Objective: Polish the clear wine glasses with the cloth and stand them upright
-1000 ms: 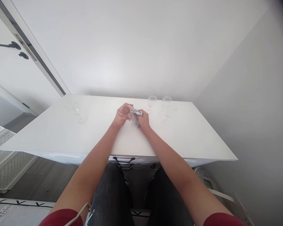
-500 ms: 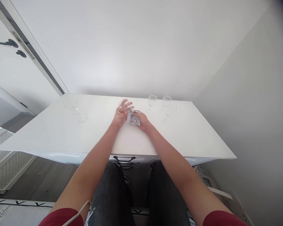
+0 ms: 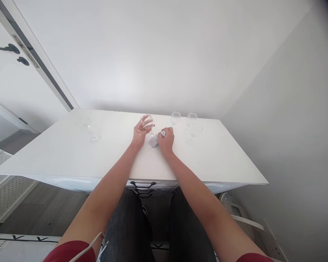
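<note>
Now, head view, hands at mid-table.

Left hand [image 3: 140, 134]: fingers half curled and a little spread, thumb opposite them, closed about the bowl of a clear wine glass [image 3: 147, 121]. Glass stands roughly upright, bowl at 12 o'clock of the palm, rim uppermost. Stem runs down toward 4 o'clock, between the two hands.

Right hand [image 3: 166, 138]: fingers folded tight into a loose fist on a pale grey cloth [image 3: 153, 141]. Cloth is bunched, sticking out of the fist at 9 o'clock, and lies against the lower stem and foot of the glass. Cannot tell whether the foot touches the table; cloth hides it.

Both hands are near each other, wrists apart, over the white table [image 3: 224, 160], slightly toward its far edge.

Surroundings:
- Two stemmed glasses [image 3: 175, 118] upright at 1 to 2 o'clock of the right hand, near the wall, just beside each other.
- Another clear glass [image 3: 83, 123] well apart at 9 o'clock of the left hand; too transparent to tell whether it stands or lies.
- Black drawer handle [image 3: 143, 185] at 6 o'clock, under the table's near edge.
- Door with dark lever [image 3: 8, 47] at 10 o'clock, far left.
</note>
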A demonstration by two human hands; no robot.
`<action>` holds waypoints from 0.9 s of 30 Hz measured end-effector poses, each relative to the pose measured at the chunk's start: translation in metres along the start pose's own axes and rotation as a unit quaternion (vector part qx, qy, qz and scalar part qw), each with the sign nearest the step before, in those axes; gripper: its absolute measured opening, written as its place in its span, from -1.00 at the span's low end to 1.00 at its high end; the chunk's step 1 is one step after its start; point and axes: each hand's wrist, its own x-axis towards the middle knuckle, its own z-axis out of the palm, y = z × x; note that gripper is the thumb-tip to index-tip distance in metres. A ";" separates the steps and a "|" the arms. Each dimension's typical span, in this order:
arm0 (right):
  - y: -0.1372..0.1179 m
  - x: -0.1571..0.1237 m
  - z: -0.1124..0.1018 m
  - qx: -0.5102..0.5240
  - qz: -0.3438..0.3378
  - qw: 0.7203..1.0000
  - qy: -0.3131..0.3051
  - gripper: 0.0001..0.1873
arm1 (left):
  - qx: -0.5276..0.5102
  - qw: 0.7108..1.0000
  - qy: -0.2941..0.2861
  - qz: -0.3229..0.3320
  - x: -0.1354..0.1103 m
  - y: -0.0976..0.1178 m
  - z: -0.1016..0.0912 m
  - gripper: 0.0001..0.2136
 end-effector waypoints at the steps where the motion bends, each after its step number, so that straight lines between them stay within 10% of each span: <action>1: -0.003 -0.004 -0.001 -0.033 -0.023 0.999 -0.025 -0.89 | 0.015 1.000 -0.001 -0.004 0.000 0.000 0.000 -0.33; 10: -0.018 -0.029 -0.005 -0.295 -0.113 0.915 -0.252 -0.54 | 0.088 0.993 -0.068 -0.050 -0.005 0.002 0.003 -0.34; 22: -0.025 -0.047 -0.036 -0.415 -0.068 0.858 -0.294 -0.52 | 0.124 0.973 -0.179 -0.077 -0.007 -0.006 0.001 -0.13; 27: -0.013 -0.043 -0.069 -0.455 -0.033 0.842 -0.289 -0.36 | 0.192 0.972 -0.118 -0.069 -0.007 -0.009 0.000 -0.31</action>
